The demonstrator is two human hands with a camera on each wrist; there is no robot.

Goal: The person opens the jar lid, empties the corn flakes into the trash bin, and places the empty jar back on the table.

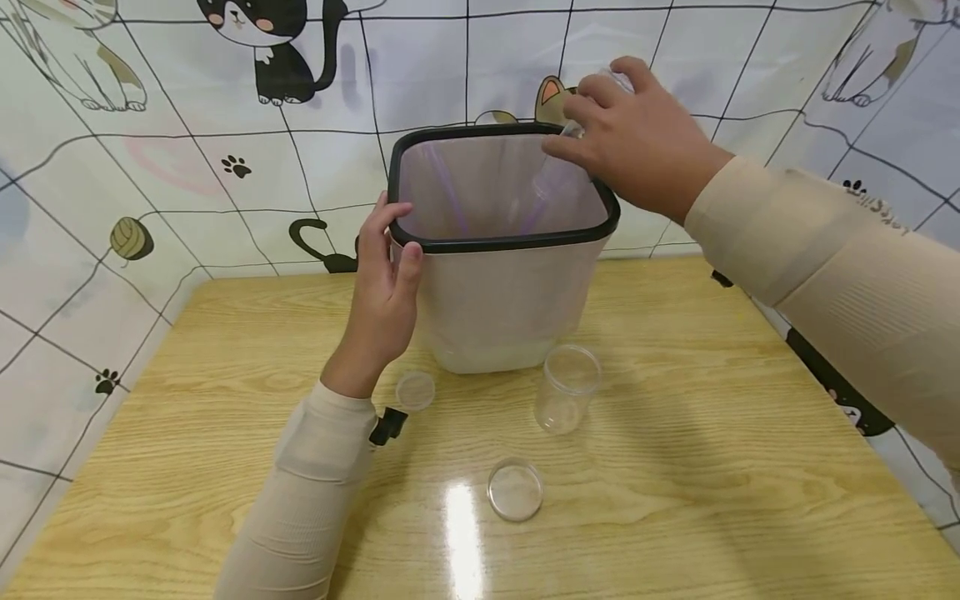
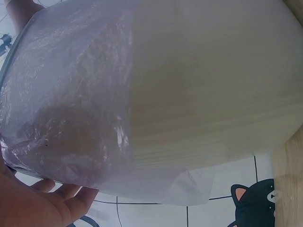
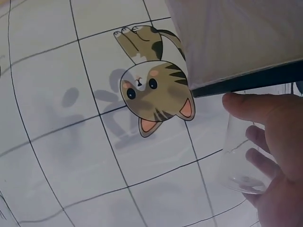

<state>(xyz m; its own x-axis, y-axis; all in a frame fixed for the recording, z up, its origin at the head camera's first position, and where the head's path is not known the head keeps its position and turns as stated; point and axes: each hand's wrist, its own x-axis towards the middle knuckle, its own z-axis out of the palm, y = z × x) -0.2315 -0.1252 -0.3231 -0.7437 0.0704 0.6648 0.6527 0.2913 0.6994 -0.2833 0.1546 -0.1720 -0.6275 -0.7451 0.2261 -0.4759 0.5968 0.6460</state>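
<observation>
A pale trash bin (image 1: 510, 300) with a black rim stands upright on the table, with a thin purple bag (image 2: 71, 85) lining it. At the rim's left corner my left hand (image 1: 381, 287) holds the bin, thumb on the front. Above the right part of the opening, my right hand (image 1: 637, 137) grips a clear plastic jar (image 3: 236, 158). The jar tilts, its base up and its mouth down toward the inside of the bin. My fingers hide part of it, and I cannot tell whether anything is in it.
Another clear jar (image 1: 567, 392) stands without a lid in front of the bin. A round clear lid (image 1: 515, 490) lies nearer me, and a smaller round lid (image 1: 415, 390) is by my left wrist. The wooden table (image 1: 675, 467) meets a cat-patterned sheet (image 1: 420, 75) behind and at both sides.
</observation>
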